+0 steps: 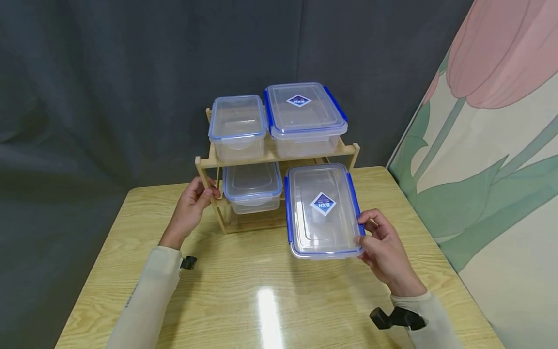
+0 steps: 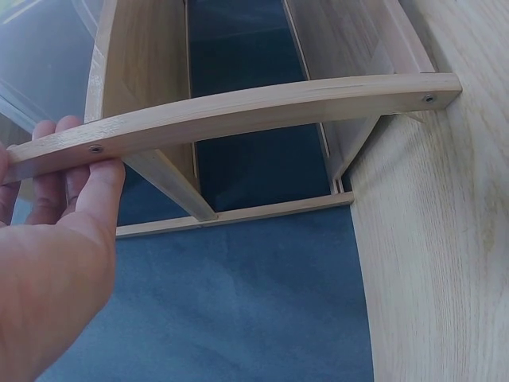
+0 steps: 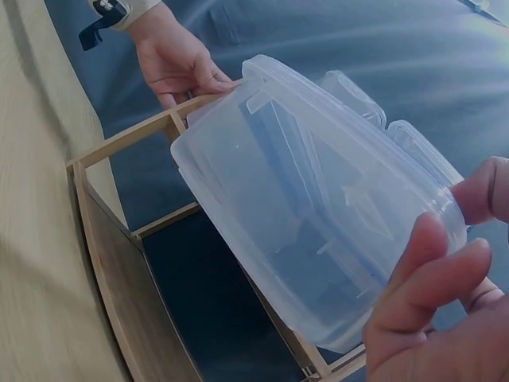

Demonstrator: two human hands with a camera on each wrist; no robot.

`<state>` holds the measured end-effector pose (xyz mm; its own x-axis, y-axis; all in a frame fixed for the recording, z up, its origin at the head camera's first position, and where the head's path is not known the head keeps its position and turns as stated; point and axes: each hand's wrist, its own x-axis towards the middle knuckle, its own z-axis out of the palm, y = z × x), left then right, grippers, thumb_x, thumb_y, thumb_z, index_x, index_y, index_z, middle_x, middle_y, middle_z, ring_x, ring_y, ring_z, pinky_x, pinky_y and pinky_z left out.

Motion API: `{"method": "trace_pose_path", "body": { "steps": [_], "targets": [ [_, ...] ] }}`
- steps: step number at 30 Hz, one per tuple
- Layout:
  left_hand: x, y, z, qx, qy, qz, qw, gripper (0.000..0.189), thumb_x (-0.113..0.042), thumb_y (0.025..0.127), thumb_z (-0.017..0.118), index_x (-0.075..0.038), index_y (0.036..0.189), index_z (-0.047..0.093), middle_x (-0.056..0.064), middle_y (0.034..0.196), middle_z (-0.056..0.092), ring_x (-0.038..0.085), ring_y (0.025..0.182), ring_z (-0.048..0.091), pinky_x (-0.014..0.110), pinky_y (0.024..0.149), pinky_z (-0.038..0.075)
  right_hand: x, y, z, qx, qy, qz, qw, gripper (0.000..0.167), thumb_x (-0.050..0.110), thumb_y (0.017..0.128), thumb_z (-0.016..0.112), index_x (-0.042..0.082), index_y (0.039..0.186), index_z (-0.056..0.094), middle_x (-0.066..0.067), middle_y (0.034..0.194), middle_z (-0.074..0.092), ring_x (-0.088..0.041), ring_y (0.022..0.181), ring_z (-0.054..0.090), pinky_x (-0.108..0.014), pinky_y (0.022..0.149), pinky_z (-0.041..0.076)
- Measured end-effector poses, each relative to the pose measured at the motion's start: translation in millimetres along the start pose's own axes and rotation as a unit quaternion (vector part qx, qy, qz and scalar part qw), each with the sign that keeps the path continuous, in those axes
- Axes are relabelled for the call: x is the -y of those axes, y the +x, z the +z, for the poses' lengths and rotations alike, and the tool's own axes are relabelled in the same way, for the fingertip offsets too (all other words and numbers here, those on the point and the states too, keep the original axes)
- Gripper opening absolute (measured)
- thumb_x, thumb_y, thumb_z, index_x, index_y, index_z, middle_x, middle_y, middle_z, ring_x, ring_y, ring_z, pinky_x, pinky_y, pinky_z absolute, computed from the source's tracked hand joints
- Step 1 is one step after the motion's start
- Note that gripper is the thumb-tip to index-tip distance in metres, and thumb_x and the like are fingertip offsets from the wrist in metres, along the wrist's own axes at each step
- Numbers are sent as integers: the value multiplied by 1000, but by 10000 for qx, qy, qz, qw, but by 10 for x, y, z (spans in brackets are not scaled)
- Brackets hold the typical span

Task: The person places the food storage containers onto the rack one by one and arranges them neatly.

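Note:
My right hand (image 1: 385,247) grips the near right corner of a clear food container (image 1: 322,213) with blue side clips and a diamond-shaped label on its lid. The container is held in the air, in front of the right part of a two-tier wooden rack (image 1: 272,157). In the right wrist view, its transparent wall (image 3: 278,199) is tilted and fingers (image 3: 421,255) hold its edge. My left hand (image 1: 189,208) holds the rack's front left upright; in the left wrist view the thumb and fingers lie around that wooden bar (image 2: 262,111).
A light-blue-rimmed container (image 1: 237,128) and a larger blue-clipped container (image 1: 305,111) stand on the top shelf. Another light-blue-rimmed container (image 1: 253,186) sits on the lower shelf's left. The rack stands at the back of the wooden table (image 1: 235,291), before a dark curtain (image 1: 152,97).

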<state>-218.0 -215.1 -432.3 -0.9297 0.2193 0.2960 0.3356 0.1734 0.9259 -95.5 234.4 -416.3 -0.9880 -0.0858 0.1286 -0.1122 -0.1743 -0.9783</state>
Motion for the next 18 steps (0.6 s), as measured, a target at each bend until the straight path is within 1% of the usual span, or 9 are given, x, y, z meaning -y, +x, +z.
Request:
{"method": "trace_pose_path", "body": {
  "steps": [3,5,10,14,18],
  "targets": [
    [11,2,0,-35,2,-27,10000,26,-23,115,45,-3,131,51,25,117,61,22,110,66,16,100,53,4,75,-7,-54,-81,97,9999,45,-18,89,51,20,113,58,-4,105,58,-12,70,65,-15,44,44],
    [10,5,2,-31,-5,-18,10000,27,-22,115,44,-2,132,51,23,116,62,20,110,66,16,100,53,13,114,-13,-93,-108,155,9998,45,-17,89,52,20,113,58,-4,104,57,-11,68,63,-16,43,43],
    [-2,17,18,15,3,3,10000,36,-21,115,43,8,136,47,17,115,63,14,109,66,17,101,53,49,189,-22,-85,-29,292,9995,44,-15,91,52,21,115,59,-4,103,57,-11,67,63,-17,44,43],
    [-14,15,20,2,40,-21,10000,36,-22,115,43,7,136,48,14,114,63,14,109,66,16,100,53,86,261,-21,-57,13,440,9990,42,-12,94,52,21,118,58,-3,103,58,-11,67,64,-17,45,45],
    [-11,6,10,-16,-19,-25,10000,35,-21,115,44,7,135,48,3,110,65,11,107,66,17,100,54,116,338,-23,-43,32,577,9983,40,-10,95,53,21,120,59,-2,102,59,-11,62,61,-17,46,46]
  ]
}}
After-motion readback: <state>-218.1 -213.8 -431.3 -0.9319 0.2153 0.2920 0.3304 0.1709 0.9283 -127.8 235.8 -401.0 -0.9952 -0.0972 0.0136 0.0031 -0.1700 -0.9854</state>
